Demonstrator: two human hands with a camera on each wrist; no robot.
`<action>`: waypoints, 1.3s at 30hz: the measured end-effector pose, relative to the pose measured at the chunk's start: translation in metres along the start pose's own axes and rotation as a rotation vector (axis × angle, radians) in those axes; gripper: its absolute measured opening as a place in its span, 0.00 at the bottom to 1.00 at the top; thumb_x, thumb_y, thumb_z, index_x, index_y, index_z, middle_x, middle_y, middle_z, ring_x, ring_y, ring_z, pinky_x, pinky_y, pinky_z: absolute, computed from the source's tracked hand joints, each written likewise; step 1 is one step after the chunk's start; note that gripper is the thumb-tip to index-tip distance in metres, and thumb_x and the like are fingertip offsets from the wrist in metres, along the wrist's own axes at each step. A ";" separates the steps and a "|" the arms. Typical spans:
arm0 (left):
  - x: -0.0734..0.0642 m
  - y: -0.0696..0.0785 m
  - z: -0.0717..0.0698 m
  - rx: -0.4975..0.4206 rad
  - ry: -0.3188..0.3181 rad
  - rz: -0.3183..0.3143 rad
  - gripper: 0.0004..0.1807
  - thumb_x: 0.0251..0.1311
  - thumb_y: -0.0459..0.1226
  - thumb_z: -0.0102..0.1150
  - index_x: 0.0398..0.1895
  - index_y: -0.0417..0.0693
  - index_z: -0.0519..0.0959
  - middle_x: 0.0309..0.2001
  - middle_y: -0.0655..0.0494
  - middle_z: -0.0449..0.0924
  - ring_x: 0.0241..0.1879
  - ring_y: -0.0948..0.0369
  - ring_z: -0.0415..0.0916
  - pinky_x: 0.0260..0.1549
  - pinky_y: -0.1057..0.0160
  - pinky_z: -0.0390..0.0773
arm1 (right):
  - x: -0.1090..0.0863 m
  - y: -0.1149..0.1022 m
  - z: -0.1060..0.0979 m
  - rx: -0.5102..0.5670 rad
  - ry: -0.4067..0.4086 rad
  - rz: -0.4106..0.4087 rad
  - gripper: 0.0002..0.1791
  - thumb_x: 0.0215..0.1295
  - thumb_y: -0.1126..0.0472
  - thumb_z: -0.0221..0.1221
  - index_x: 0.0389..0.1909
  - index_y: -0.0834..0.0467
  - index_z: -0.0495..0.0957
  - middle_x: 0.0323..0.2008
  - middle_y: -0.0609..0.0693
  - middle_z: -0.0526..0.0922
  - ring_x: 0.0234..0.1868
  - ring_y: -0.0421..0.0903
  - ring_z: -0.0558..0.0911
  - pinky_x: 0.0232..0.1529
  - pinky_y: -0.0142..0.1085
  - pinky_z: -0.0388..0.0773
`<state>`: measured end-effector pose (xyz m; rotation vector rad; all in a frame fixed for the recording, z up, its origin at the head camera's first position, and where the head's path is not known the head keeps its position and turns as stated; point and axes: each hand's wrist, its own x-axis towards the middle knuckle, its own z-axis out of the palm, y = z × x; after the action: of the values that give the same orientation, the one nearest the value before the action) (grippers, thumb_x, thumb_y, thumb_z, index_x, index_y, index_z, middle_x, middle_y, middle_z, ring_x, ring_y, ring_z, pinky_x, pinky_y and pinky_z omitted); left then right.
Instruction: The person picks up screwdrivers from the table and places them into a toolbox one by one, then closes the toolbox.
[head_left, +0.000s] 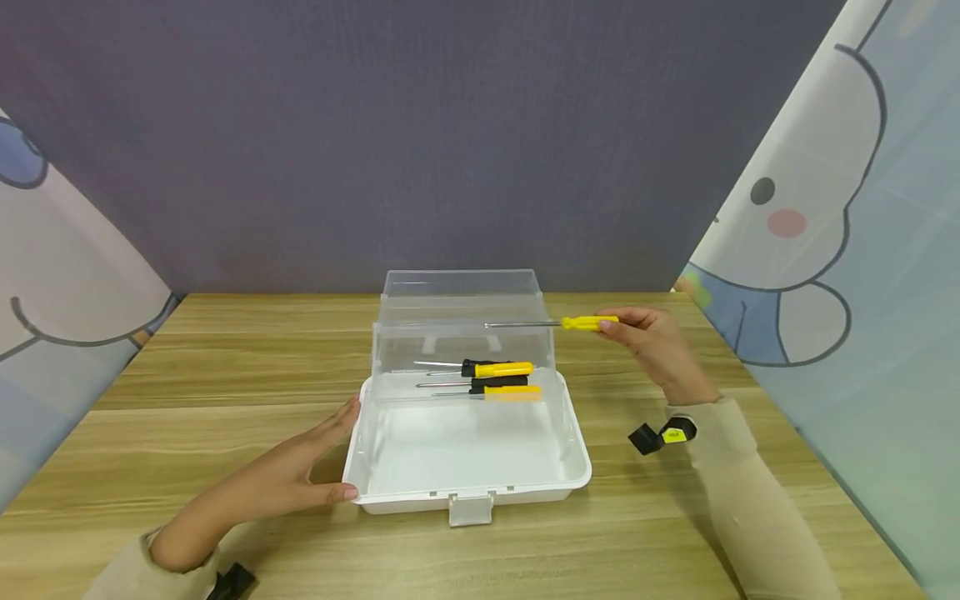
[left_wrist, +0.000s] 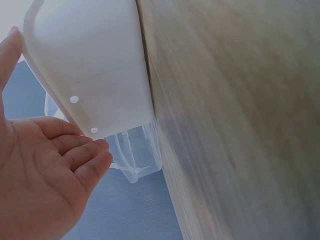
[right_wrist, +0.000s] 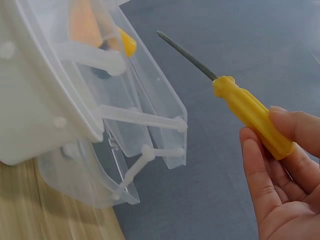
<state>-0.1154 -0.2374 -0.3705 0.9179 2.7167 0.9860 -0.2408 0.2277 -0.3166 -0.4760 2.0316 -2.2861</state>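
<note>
In the head view, a yellow-handled screwdriver is held by my right hand, its shaft pointing left above the clear trays. Thumb and fingers pinch the handle, as the right wrist view shows of the same screwdriver. A white toolbox lies open on the table with clear plastic trays raised at its back. My left hand rests against the toolbox's left side, thumb near the front corner and fingers loosely extended along the rim. Several screwdrivers with yellow or black handles lie in a clear tray.
A wooden table carries the toolbox, with a dark grey panel standing behind it. The latch hangs at the toolbox's front. Hinge arms link the trays at the side. Printed cartoon curtains flank both sides.
</note>
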 end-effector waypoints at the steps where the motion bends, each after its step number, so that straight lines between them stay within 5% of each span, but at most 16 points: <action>1: 0.000 0.000 0.000 -0.002 0.000 0.001 0.51 0.56 0.50 0.63 0.74 0.44 0.44 0.73 0.39 0.41 0.70 0.65 0.36 0.58 0.86 0.39 | 0.000 0.000 0.001 -0.001 -0.001 0.006 0.13 0.62 0.74 0.57 0.33 0.54 0.85 0.32 0.45 0.86 0.35 0.37 0.83 0.43 0.26 0.78; 6: -0.001 0.000 0.001 -0.006 0.002 0.006 0.51 0.56 0.50 0.63 0.74 0.44 0.44 0.74 0.41 0.40 0.70 0.67 0.35 0.59 0.86 0.39 | 0.001 0.002 0.006 -0.025 -0.002 0.026 0.12 0.63 0.73 0.57 0.33 0.54 0.85 0.32 0.45 0.86 0.35 0.37 0.83 0.43 0.26 0.78; 11: 0.000 0.001 0.000 -0.008 0.002 0.005 0.51 0.56 0.50 0.64 0.74 0.44 0.44 0.74 0.42 0.40 0.71 0.48 0.42 0.59 0.86 0.39 | 0.000 0.003 0.011 -0.092 0.012 0.039 0.12 0.62 0.71 0.58 0.32 0.50 0.85 0.32 0.43 0.86 0.35 0.36 0.82 0.41 0.26 0.79; 21: -0.001 0.003 -0.002 0.015 0.007 0.020 0.51 0.56 0.51 0.63 0.74 0.43 0.44 0.73 0.41 0.40 0.70 0.43 0.45 0.59 0.85 0.39 | -0.001 0.007 0.022 -0.112 -0.018 0.053 0.11 0.60 0.71 0.60 0.33 0.52 0.86 0.33 0.43 0.86 0.36 0.37 0.82 0.42 0.28 0.79; 26: 0.000 0.001 -0.001 0.023 0.003 0.018 0.51 0.56 0.51 0.63 0.74 0.41 0.44 0.73 0.39 0.40 0.68 0.38 0.46 0.59 0.84 0.39 | -0.002 0.013 0.028 -0.147 -0.037 0.080 0.09 0.60 0.69 0.61 0.41 0.66 0.83 0.34 0.43 0.86 0.38 0.39 0.82 0.43 0.30 0.79; 30: 0.000 0.000 0.000 0.005 -0.005 0.007 0.51 0.56 0.51 0.63 0.74 0.41 0.45 0.73 0.40 0.40 0.68 0.39 0.45 0.59 0.85 0.39 | -0.003 0.017 0.032 -0.167 -0.075 0.086 0.14 0.61 0.67 0.61 0.45 0.73 0.79 0.35 0.44 0.86 0.39 0.41 0.83 0.47 0.33 0.79; 39: 0.000 0.001 0.001 -0.008 -0.009 -0.008 0.52 0.56 0.51 0.63 0.74 0.41 0.44 0.73 0.41 0.40 0.69 0.42 0.44 0.59 0.85 0.40 | -0.007 0.021 0.042 -0.305 -0.100 0.137 0.19 0.60 0.58 0.64 0.46 0.68 0.80 0.38 0.44 0.86 0.45 0.42 0.81 0.49 0.34 0.77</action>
<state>-0.1148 -0.2364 -0.3703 0.9072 2.7050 0.9875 -0.2268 0.1861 -0.3348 -0.4393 2.2927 -1.8466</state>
